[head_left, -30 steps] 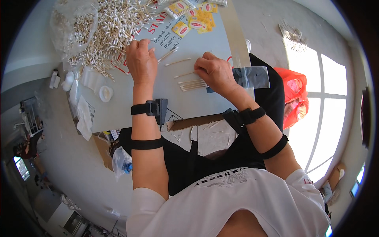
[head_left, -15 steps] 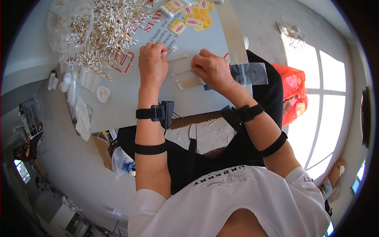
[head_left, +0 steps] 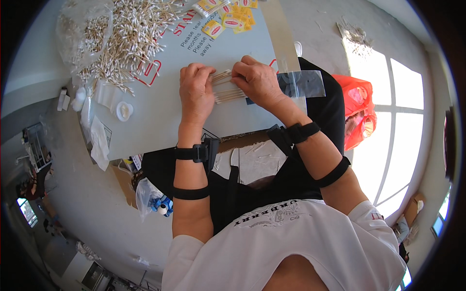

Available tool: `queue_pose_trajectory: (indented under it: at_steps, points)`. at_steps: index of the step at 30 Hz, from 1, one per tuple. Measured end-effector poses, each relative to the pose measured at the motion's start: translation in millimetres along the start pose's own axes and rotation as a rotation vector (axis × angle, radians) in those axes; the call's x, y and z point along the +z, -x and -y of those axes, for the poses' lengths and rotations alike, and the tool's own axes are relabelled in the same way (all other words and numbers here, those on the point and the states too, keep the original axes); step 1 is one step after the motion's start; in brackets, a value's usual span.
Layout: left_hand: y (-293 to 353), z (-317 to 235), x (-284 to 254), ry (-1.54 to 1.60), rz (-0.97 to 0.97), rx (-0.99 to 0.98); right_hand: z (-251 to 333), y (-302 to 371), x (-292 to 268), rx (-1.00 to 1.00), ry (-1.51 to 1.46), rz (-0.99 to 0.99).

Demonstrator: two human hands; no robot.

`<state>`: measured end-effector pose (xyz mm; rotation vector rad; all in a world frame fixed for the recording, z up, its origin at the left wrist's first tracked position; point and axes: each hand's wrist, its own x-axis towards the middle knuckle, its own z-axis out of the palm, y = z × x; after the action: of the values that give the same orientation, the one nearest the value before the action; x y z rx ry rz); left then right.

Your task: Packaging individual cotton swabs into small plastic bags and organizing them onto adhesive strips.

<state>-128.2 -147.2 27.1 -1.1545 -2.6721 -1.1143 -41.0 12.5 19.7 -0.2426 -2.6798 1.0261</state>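
My left hand (head_left: 197, 92) and my right hand (head_left: 258, 81) face each other over the grey table. Between their curled fingertips lie several thin cotton swabs (head_left: 222, 76), gripped at the left and right ends. Just nearer to me, a flat row of cotton swabs (head_left: 230, 95) rests on the table, its left ends partly behind my left hand. At the back left, a large heap of loose cotton swabs (head_left: 131, 41) spills out of a clear plastic bag (head_left: 90, 31). Yellow and white printed cards (head_left: 232, 20) lie beyond my hands.
A small white round tub (head_left: 124, 111) and a crumpled white sheet (head_left: 100, 145) lie at the table's left side. Clear film (head_left: 302, 84) hangs over the right edge. Red bags (head_left: 357, 109) stand on the floor to the right.
My left hand has come nearer and rightward, to the left ends of the swabs. The upper swabs, spread apart before, are now close together between both hands.
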Motion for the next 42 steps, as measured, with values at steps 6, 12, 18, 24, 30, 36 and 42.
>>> queue_pose_trajectory:
  at_steps: [6,12,18,24,30,36,42]
  points:
    - [21,-6,-8,-0.226,0.037,0.053,-1,-2,1,0.093,-0.175,-0.047]
    - [42,-15,0,-0.374,0.240,-0.042,2,-20,5,-0.018,-0.065,-0.015]
    - [44,-16,6,-0.375,0.210,-0.013,3,-31,19,0.021,0.091,-0.090]
    - [47,-12,2,-0.390,0.205,-0.018,14,-10,-36,0.148,-0.384,0.176]
    - [45,-14,4,-0.377,0.208,-0.012,22,54,-57,-0.184,-0.571,0.753]
    - [44,-14,1,-0.338,0.236,-0.028,24,36,-39,0.095,-0.278,0.344]
    - [43,-11,2,-0.387,0.275,-0.033,26,27,-19,-0.200,-0.242,0.087]
